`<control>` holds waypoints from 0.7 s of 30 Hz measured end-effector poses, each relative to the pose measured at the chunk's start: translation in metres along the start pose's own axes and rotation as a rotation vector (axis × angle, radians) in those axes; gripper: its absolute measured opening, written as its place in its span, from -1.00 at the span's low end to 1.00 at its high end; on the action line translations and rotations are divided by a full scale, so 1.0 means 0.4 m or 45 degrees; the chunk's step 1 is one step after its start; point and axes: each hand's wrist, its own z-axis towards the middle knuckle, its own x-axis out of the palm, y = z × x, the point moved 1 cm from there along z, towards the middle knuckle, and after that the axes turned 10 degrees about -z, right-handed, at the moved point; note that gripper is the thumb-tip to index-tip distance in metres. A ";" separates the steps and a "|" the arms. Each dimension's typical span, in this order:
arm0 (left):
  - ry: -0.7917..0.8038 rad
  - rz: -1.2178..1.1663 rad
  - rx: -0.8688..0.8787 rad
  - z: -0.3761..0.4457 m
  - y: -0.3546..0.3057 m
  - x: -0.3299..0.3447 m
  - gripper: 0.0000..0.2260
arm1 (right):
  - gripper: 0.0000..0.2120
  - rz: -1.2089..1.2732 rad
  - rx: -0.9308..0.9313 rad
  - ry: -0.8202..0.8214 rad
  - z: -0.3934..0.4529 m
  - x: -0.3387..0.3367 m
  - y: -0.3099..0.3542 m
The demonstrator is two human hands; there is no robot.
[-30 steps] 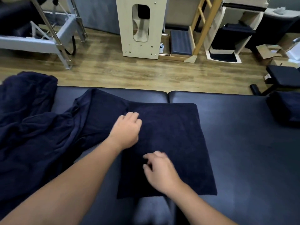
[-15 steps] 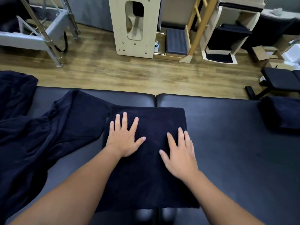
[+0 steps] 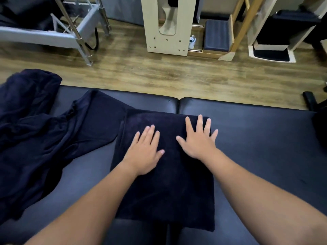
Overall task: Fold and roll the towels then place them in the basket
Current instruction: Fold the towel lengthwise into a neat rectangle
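Had both palms flat on the folded navy towel [image 3: 164,183], fingers spread, nothing in my grip: left hand [image 3: 144,154] mid-towel, right hand [image 3: 199,139] near its far right corner. Towel lay across the padded surface [image 3: 265,156], unfolded towels [image 3: 35,138] heaped to its left.

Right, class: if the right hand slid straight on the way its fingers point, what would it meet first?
The right hand lies flat on the folded towel, fingers at its far edge. Beyond that comes bare black bench, then probably the bench's far edge and the floor.
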 end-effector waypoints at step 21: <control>-0.066 0.237 0.521 -0.442 0.116 0.168 -0.27 | -0.06 -0.312 -0.254 -0.196 -0.593 0.290 0.030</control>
